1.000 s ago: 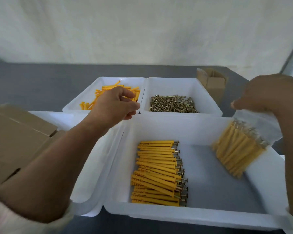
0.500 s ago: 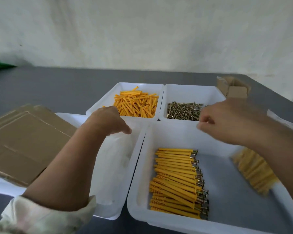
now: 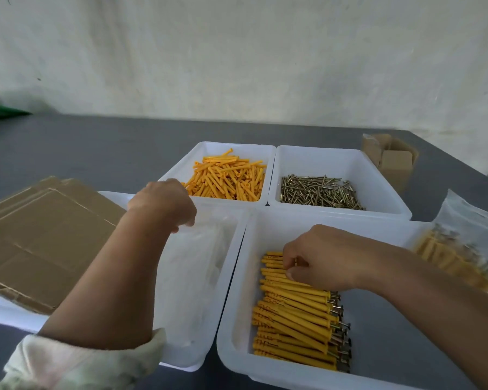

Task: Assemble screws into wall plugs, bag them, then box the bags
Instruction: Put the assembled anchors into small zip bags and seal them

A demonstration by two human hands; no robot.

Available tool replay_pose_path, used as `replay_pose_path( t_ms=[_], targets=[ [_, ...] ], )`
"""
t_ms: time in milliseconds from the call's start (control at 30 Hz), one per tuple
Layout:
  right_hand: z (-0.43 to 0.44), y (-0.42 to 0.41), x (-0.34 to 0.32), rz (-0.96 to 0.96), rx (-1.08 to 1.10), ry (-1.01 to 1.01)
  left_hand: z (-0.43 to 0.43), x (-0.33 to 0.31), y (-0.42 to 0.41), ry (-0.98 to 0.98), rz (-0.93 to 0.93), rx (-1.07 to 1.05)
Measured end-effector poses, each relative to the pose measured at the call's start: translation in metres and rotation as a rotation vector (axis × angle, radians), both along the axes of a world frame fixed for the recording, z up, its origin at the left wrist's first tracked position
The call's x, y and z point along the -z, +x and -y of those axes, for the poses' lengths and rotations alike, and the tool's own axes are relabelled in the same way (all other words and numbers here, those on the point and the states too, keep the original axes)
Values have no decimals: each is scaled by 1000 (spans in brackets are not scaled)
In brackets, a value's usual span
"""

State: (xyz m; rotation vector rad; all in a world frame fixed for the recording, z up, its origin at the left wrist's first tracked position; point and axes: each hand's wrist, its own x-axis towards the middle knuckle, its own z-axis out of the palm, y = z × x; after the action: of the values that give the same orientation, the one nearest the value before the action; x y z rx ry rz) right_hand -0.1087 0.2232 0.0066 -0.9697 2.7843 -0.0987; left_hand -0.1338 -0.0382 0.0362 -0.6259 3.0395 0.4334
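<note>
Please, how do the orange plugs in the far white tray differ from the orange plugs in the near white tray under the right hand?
The loose orange plastic wall plugs in the far tray lie jumbled, pointing in many directions; the orange plugs fitted with screws in the near tray lie stacked side by side. The far ones show no screws; the near ones have metal screw heads sticking out at their right ends. Both are the same orange and sit in white plastic trays.

Grey tabletop [image 3: 102, 144] beyond tubs open, wide free strip up to wall. Back row: white plastic tub of loose orange wall plugs [image 3: 228, 180] touching white plastic tub of brass screws [image 3: 320, 192], no gap between. Small open brown cardboard box [image 3: 392, 161] blocks far right. Flattened brown cardboard sheets [image 3: 40, 235] cover left. Right half of front white tub [image 3: 406, 350] floor bare; left half packed with assembled orange plugs [image 3: 293, 319]. Filled clear bag [image 3: 459, 249] lies at right rim.
</note>
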Motion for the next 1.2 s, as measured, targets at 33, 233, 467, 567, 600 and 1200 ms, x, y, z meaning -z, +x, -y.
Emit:
replay_pose_path(
  t_ms=[33,233,467,567,600,1200],
  targets=[
    [0,0,1,11,3,0,1,1,0,-23,31,22],
    [-1,1,2,51,3,-9,-1,-1,2,-116,11,76],
    [-3,-2,-2,-30,41,-70,-17,-7,0,68,-456,117],
    [-3,-4,-5,-60,79,-158,-24,-9,1,186,-588,138],
    [-2,-4,-6,-71,89,-203,-26,-10,1,211,-633,157],
    [12,-4,-19,166,402,-1117,-90,-4,27,502,-841,962]
  ],
)
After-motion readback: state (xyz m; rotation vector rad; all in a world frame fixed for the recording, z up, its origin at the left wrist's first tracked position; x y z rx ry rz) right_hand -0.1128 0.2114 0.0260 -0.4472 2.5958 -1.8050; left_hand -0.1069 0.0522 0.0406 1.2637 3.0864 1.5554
